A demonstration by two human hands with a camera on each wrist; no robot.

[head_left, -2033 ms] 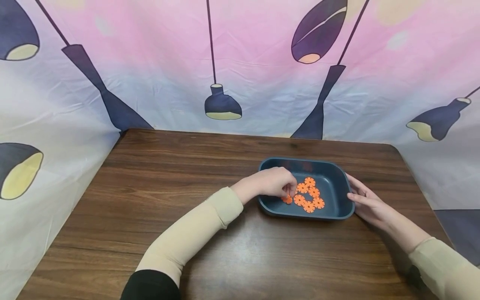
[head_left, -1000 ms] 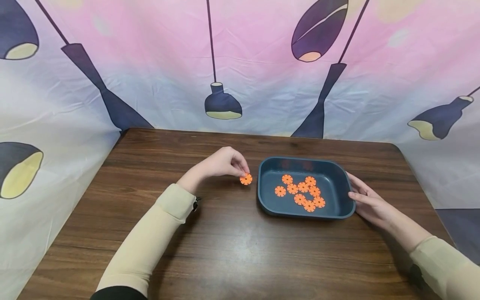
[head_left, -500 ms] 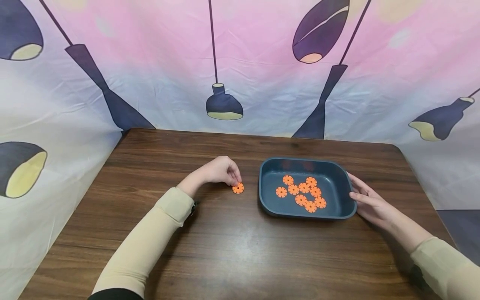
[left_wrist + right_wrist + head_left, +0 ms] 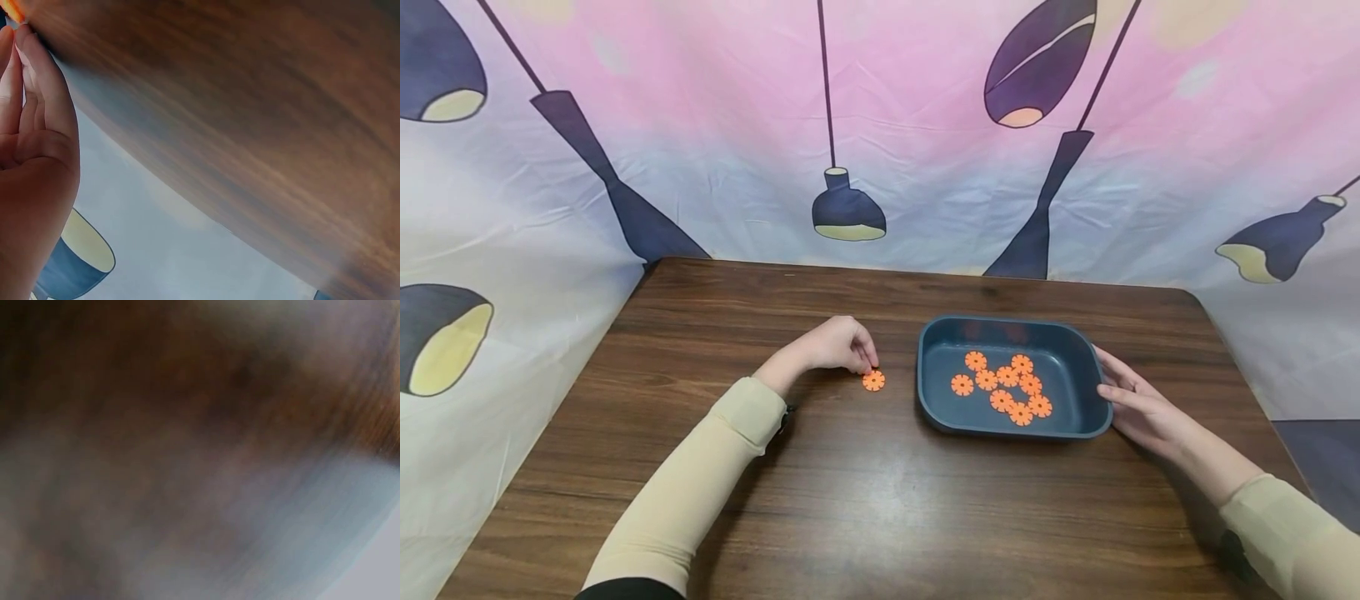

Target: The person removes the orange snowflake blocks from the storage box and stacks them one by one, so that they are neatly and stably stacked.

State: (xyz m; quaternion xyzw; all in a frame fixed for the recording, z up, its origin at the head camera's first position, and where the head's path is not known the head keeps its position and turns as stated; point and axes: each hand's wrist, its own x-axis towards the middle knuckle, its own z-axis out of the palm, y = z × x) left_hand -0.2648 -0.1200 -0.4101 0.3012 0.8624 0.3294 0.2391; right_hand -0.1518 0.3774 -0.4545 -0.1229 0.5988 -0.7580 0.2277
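An orange flower-shaped disc point(image 4: 874, 381) is between the fingertips of my left hand point(image 4: 837, 343), low over the table just left of the tray. In the left wrist view, thumb and fingers point(image 4: 47, 87) come together at the orange disc point(image 4: 11, 9), which is cut off by the corner. Several more orange discs point(image 4: 1020, 413) lie flat inside the dark blue rectangular tray point(image 4: 1078, 421), mostly in its middle and left part. My right hand point(image 4: 1142, 408) grips the tray's right end, thumb at the rim and fingers along the outer wall. The right wrist view is too blurred to show the hand.
The tray stands on a dark brown wood-grain table point(image 4: 865, 508), right of the middle. Behind the table and at its sides hangs a pastel cloth point(image 4: 730, 125) printed with dark lamps.
My left hand has come out of the tray with one orange disc, moved left and lowered it close to the table. My right hand stays at the tray's end.
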